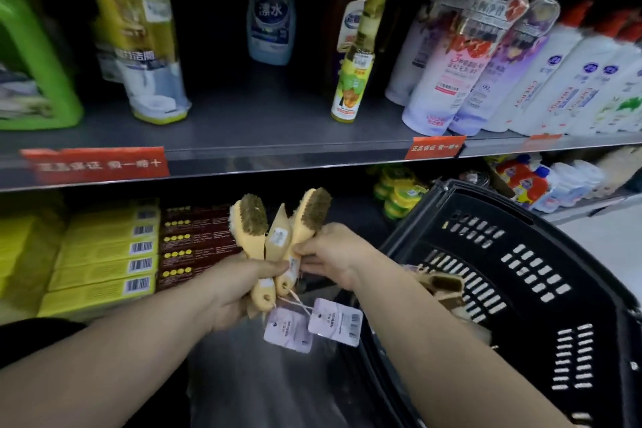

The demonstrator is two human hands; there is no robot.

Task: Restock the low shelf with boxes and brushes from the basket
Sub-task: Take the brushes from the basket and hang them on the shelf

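My left hand (239, 288) grips a bunch of pale wooden brushes (278, 229) by their handles, bristle heads up, in front of the low shelf (347, 215). My right hand (333, 254) pinches the rightmost brush of the bunch at its handle. White price tags (312, 323) dangle on strings below the handles. The black plastic basket (521, 254) sits tilted at the right, with more brushes (444, 285) lying inside behind my right forearm. Yellow boxes (104, 261) and dark red boxes (194, 243) are stacked on the low shelf at the left.
The upper shelf (260, 146) carries a green jug, detergent pouches, bottles and white refill packs, with red labels along its edge. Yellow-green packs (396, 191) and red-blue bottles (528, 181) stand on the low shelf behind the basket.
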